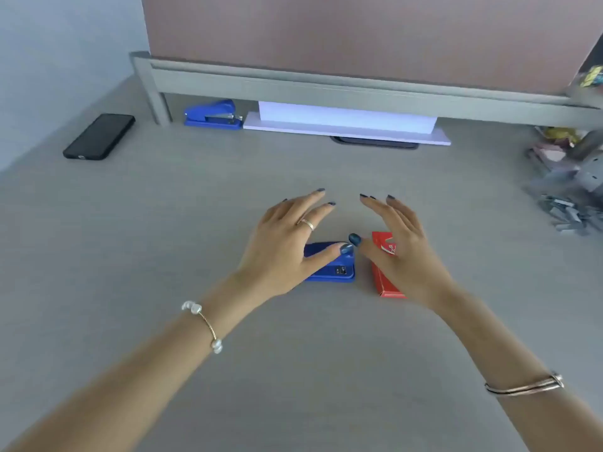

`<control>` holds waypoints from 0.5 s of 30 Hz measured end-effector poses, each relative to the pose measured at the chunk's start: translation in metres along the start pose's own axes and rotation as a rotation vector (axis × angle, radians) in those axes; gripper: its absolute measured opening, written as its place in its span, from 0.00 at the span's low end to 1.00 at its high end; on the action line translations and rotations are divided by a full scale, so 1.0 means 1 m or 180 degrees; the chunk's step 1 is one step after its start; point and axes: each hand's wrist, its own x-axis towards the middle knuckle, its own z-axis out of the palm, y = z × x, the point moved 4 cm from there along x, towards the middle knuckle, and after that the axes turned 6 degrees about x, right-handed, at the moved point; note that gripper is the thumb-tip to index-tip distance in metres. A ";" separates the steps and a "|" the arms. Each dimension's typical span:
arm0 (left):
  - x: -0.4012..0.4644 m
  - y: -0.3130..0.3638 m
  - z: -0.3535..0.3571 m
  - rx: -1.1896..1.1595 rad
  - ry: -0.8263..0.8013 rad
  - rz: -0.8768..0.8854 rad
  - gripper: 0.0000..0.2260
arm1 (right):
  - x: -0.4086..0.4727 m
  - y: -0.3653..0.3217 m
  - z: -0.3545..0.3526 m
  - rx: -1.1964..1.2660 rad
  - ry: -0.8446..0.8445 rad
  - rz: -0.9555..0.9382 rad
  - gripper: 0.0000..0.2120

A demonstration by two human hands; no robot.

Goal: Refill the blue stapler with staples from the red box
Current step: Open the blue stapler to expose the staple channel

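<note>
A small blue stapler [336, 270] lies flat on the grey desk in the middle of the view. My left hand [284, 246] hovers over its left part with fingers spread, holding nothing. A red staple box [381, 278] lies just right of the stapler. Above the box is my right hand [398, 252], fingers apart and empty, hiding much of the box. My two thumbs nearly meet above the stapler's right end.
A second blue stapler [212, 115] sits under the grey shelf at the back left. A black phone [99, 136] lies at the far left. White paper [346, 123] rests under the shelf. Loose staple strips [564, 213] and clutter lie at the right edge.
</note>
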 end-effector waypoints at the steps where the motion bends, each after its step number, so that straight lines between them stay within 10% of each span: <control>1: -0.008 0.002 0.003 0.0017 0.0026 0.0023 0.26 | -0.006 0.001 0.004 -0.0057 0.0055 -0.0089 0.25; 15: -0.024 0.002 0.020 -0.0858 -0.0081 -0.0375 0.12 | -0.025 0.002 0.027 -0.0667 -0.0220 -0.0088 0.17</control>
